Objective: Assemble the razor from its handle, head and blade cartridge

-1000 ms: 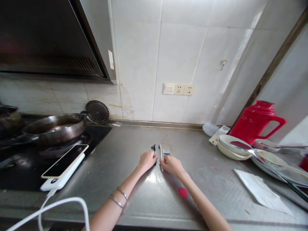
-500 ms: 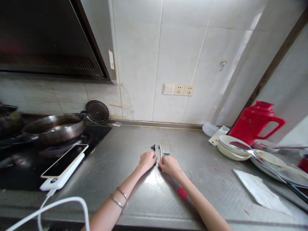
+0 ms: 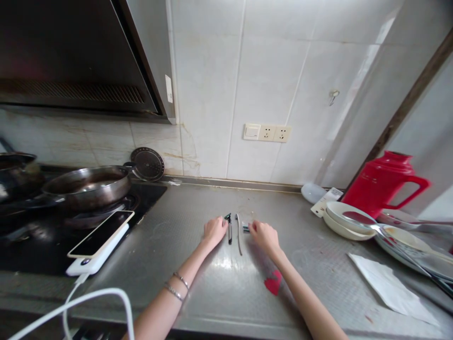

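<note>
In the head view, a razor (image 3: 230,233) lay at frame centre on the table (image 3: 226,297), beside a toothbrush (image 3: 239,234). The left grip (image 3: 215,231) was curled by the razor's head, the right grip (image 3: 264,236) over another razor (image 3: 245,229); whether either clasped anything, I couldn't tell. Probably light, stiff, slick: best taken mid-handle

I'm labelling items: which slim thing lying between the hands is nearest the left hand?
The black razor, right beside the left hand; the pale, curved stick lies farther right.

Soft, pale light; glare on the steel counter (image 3: 221,288); edges stretched and blurred
</note>
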The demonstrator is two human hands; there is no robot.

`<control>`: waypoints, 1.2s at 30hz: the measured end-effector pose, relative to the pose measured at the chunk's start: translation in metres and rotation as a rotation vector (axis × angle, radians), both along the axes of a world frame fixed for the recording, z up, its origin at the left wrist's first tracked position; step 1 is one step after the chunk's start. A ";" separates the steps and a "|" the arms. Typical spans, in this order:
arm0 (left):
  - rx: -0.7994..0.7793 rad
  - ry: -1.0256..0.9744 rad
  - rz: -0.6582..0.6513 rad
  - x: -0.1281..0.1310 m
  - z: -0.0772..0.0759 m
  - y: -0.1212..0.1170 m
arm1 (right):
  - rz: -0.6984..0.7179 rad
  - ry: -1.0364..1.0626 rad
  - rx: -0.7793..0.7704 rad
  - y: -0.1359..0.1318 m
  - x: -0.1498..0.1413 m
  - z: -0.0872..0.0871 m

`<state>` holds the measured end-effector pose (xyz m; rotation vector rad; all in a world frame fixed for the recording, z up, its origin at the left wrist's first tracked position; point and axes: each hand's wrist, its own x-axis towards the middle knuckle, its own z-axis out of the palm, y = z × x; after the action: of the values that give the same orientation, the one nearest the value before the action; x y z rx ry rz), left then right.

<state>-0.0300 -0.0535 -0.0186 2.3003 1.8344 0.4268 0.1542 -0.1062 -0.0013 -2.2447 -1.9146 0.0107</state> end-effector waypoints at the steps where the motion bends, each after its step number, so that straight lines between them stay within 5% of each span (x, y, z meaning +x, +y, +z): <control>1: 0.041 0.006 0.038 -0.005 0.001 0.004 | -0.003 -0.002 0.040 0.004 0.010 -0.001; 4: 0.157 0.050 0.120 -0.021 0.002 0.016 | 0.068 -0.036 0.148 0.016 0.043 -0.009; 12: 0.131 0.158 0.169 -0.034 -0.025 0.037 | 0.063 -0.053 0.076 0.037 0.097 -0.049; 36: 0.065 0.198 0.146 -0.038 -0.030 0.042 | 0.065 -0.010 0.098 0.039 0.107 -0.058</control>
<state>-0.0680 -0.0119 -0.0486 2.3341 2.1204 0.2913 0.2609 -0.0668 -0.0597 -2.1232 -1.9483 -0.0842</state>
